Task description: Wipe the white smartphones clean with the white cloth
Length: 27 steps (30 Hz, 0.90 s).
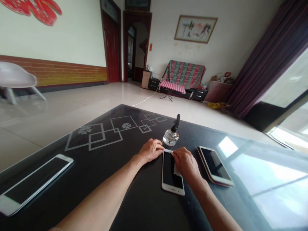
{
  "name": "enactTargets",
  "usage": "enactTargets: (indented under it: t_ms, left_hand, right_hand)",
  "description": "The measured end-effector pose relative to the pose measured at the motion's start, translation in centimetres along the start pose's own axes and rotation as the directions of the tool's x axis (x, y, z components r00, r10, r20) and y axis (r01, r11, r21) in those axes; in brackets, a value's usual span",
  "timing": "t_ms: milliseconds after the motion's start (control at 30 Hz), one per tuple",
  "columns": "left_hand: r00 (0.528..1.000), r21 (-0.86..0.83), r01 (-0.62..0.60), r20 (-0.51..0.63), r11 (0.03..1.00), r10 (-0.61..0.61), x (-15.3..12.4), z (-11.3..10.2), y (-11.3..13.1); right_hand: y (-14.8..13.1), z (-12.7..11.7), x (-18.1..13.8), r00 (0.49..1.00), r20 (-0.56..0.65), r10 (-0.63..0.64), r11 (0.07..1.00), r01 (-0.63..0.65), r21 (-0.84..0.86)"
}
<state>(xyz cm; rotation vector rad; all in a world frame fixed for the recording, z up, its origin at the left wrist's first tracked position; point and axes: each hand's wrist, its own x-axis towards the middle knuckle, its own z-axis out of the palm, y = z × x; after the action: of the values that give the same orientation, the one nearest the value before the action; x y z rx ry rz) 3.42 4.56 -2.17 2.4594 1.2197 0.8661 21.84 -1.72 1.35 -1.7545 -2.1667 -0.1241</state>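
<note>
A white smartphone (169, 173) with a dark screen lies face up on the black glossy table (134, 199). My left hand (151, 150) steadies its top left corner, fingers curled together against the edge. Over the upper right of the screen, my right hand (186, 160) is closed on a small white cloth (176, 170) with a zigzag edge, mostly hidden under the palm. Just beyond both hands stands a clear glass spray bottle (171, 137) with a black trigger head.
Right of my hands, another white phone (215, 165) rests on a reddish case or second device. A large white phone or tablet (36, 183) lies at the table's left. Beyond are a white chair (16, 77) and a striped small table (172, 86).
</note>
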Motion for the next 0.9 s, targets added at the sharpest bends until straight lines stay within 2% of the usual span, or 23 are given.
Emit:
enactTargets:
  t_ms: [200, 600, 733, 900]
  left_hand:
    - [1.0, -0.01, 0.011, -0.008, 1.0, -0.011, 0.0, 0.0, 0.0]
    - [1.0, -0.033, 0.017, -0.011, 0.999, -0.017, 0.1, 0.0, 0.0]
    - [1.0, -0.027, 0.0, -0.016, 1.0, -0.001, 0.1, -0.1, 0.2]
    - [1.0, -0.011, -0.021, -0.007, 1.0, 0.021, 0.0, -0.3, 0.4]
  right_hand:
    - [-0.3, 0.7, 0.6, 0.999, -0.039, 0.03, 0.999, -0.031, -0.02]
    - [-1.5, 1.2, 1.4, 0.99, -0.031, -0.138, 0.99, 0.139, 0.037]
    - [-1.7, 0.8, 0.8, 0.983, -0.004, -0.186, 0.979, 0.185, 0.089]
    - [-2.2, -0.2, -1.5, 0.968, 0.021, -0.25, 0.955, 0.243, 0.173]
